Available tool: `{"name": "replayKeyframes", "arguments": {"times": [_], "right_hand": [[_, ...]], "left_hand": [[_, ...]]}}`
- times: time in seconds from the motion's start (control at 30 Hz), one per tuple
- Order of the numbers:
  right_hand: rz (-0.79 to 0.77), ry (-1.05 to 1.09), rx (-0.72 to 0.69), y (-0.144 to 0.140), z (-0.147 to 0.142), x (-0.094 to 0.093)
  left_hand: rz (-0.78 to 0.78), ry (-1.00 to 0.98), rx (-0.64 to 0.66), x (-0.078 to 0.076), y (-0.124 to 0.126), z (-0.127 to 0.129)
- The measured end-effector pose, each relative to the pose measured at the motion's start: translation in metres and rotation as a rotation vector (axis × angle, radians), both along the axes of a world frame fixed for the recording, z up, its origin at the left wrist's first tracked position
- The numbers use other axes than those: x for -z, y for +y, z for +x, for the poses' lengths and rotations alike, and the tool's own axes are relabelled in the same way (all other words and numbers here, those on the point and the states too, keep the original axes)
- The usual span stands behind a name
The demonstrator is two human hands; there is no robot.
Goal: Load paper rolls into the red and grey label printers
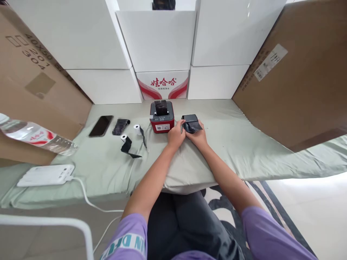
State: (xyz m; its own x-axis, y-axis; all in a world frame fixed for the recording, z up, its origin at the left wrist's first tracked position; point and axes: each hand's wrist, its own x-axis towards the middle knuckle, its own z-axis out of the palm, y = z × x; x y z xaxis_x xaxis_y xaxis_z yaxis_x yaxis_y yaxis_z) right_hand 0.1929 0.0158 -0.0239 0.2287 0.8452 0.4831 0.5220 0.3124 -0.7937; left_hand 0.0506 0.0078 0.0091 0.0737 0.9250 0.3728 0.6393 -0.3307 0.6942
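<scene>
Both hands are on a small black box-shaped device with a loose glossy black sheet at its near side. My left hand is closed at the device's left edge, thumb and fingers against it. From the near right, my right hand grips around the sheet and the device's corner; some fingers are hidden beneath. Just left of the hands stands a red and black receipt printer, with a strip of black material on its top. Which part of the device each finger presses cannot be made out.
Two small rolls with black tails, a left roll and a right roll, lie beside a phone. A water bottle, white power bank and cable are left. Cardboard boxes flank the cloth-covered surface.
</scene>
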Motion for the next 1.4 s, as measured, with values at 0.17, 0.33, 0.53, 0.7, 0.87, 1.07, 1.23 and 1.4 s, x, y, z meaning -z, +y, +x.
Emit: {"name": "replayKeyframes", "arguments": {"times": [0.17,0.33,0.53,0.7,0.87,1.07,1.23,1.4], "right_hand": [[-0.009,-0.017,0.007,0.0,0.001,-0.004],[-0.005,-0.032,-0.004,-0.001,0.001,-0.005],[-0.015,-0.023,-0.001,0.0,0.002,-0.004],[-0.003,-0.028,-0.001,0.002,0.003,-0.002],[-0.001,-0.016,-0.004,0.0,0.002,-0.004],[0.0,0.008,-0.013,-0.002,0.002,-0.007],[-0.026,0.01,-0.015,-0.008,0.002,-0.011],[-0.045,-0.032,-0.039,-0.011,0.001,-0.018]], "left_hand": [[0.046,-0.016,-0.05,0.002,-0.001,-0.001],[0.047,-0.049,-0.028,0.006,0.001,-0.002],[-0.005,-0.074,-0.037,0.004,0.001,-0.003],[-0.026,-0.057,-0.005,0.001,-0.001,-0.002],[-0.031,-0.035,0.013,0.0,-0.002,-0.002],[-0.109,0.105,0.002,-0.001,-0.002,-0.001],[-0.135,0.192,-0.002,-0.003,-0.003,-0.001],[-0.13,0.238,-0.035,-0.006,-0.005,-0.002]]}}
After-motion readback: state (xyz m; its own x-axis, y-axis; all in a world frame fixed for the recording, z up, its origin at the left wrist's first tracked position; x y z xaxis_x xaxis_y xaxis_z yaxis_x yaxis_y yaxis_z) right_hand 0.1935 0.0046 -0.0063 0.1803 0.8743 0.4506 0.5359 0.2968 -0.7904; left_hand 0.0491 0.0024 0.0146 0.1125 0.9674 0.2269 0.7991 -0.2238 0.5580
